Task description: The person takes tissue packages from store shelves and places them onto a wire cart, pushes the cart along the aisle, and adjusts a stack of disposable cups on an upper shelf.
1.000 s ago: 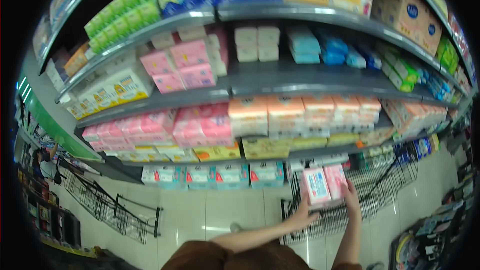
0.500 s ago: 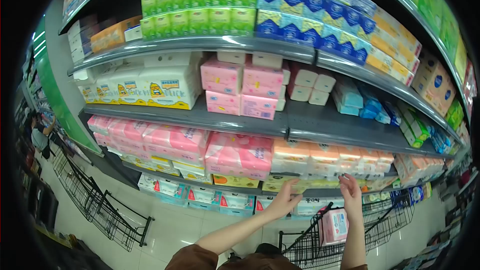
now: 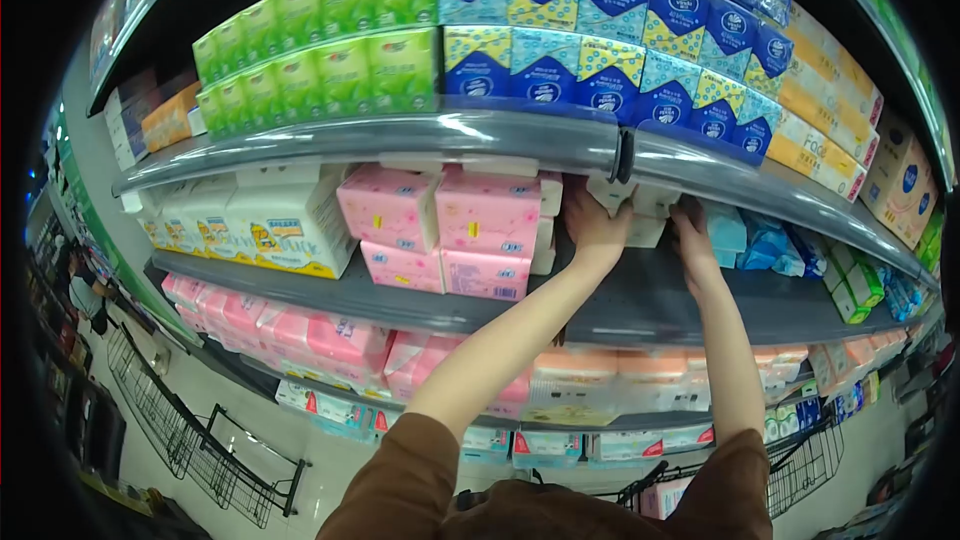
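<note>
On the middle shelf, a small stack of white tissue packs [image 3: 648, 231] sits partly under the upper shelf's edge. My left hand [image 3: 597, 225] is at the stack's left side, its thumb across the front and its other fingers partly hidden. At the right side, my right hand [image 3: 692, 237] has its fingers curled against the packs. Both hands grip the stack from its two sides. Pink tissue packs [image 3: 487, 205] stand left of my left hand. Light blue packs [image 3: 726, 233] lie just right of my right hand.
Above the hands runs the upper shelf's edge [image 3: 530, 140], holding green packs [image 3: 345, 75] and blue tissue packs [image 3: 610, 90]. Orange-white packs [image 3: 575, 380] line the shelf below. A shopping cart [image 3: 810, 465] is close by on the right; another cart [image 3: 190, 430] stands left, near a person [image 3: 85, 285].
Both hands have risen from in front of the lower shelf and reached forward to the white packs on the middle shelf. The view has moved closer to the shelves.
</note>
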Demonstrator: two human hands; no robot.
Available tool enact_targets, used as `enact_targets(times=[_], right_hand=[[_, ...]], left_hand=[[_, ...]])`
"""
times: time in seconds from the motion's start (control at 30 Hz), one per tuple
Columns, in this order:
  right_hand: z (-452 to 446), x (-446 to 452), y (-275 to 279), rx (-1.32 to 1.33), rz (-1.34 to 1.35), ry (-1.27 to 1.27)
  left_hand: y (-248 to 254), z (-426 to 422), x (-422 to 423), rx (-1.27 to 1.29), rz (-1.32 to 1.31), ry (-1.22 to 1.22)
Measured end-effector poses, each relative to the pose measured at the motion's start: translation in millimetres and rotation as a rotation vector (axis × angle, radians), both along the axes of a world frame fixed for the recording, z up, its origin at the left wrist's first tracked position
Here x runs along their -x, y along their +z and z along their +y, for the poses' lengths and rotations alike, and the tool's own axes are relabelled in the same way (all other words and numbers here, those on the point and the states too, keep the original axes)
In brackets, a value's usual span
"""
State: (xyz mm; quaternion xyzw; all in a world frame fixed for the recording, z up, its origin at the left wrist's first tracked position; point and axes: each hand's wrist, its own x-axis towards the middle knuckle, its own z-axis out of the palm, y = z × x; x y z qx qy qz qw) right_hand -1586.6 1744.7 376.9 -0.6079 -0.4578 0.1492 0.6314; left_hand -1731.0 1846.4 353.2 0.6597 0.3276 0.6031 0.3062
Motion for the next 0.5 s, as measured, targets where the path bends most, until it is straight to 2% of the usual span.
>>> enact_targets(times=[0.03, 0.13, 0.2, 0.23, 0.27, 0.3, 0.33, 0.4, 0.43, 0.5], right_hand=[[16, -19, -7, -0.025, 0.065, 0.008], [64, -69, -23, -0.081, 0.257, 0.051], [89, -95, -45, -0.091, 0.402, 0.081], [99, -106, -59, -0.139, 0.358, 0.131], [102, -102, -59, -0.125, 0.424, 0.157], [99, -91, -52, -0.116, 0.49, 0.178], [96, -87, -48, -0.109, 0.559, 0.191], [90, -99, -62, -0.118, 0.464, 0.238], [85, -94, -60, -0.118, 0.45, 0.233], [72, -81, -44, -0.159, 0.43, 0.173]], left_hand=[[0, 16, -16, -0.003, 0.023, 0.127], [-5, 31, -19, -0.191, -0.276, 0.014], [-21, 41, -26, -0.069, -0.268, -0.043], [-27, 48, -34, 0.023, -0.26, -0.084], [-32, 54, -38, 0.113, -0.25, -0.129], [-33, 57, -36, 0.127, -0.068, -0.093], [-33, 59, -35, 0.122, -0.043, -0.12], [-20, 44, -21, 0.123, 0.009, -0.189], [-5, 35, -8, 0.24, 0.074, -0.313], [-5, 23, -14, 0.288, -0.174, -0.327]])
